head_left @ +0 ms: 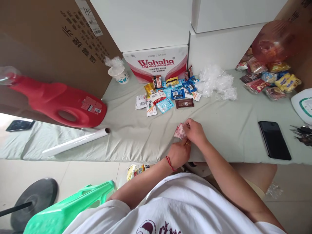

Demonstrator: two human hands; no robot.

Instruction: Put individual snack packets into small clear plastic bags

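Note:
Near the front edge of the cloth-covered table [136,136], both my hands meet at a small red-and-white snack packet [179,131]. My right hand [195,131] pinches it at its right side. From below, my left hand [179,152], with a red string bracelet at the wrist, is closed against the packet's lower edge. Part of the packet is hidden by my fingers. Beyond my hands lies a pile of small wrapped snacks, among them a brown packet [184,103], a light blue packet [164,105] and a dark blue packet [177,94].
Crumpled clear plastic bags [215,83] lie right of the pile. A Wahaha carton [156,63] and a paper cup [119,76] stand behind. Left are a red jug [60,100] and a white roll [75,143]; right, a black phone [274,139] and more snacks [270,79].

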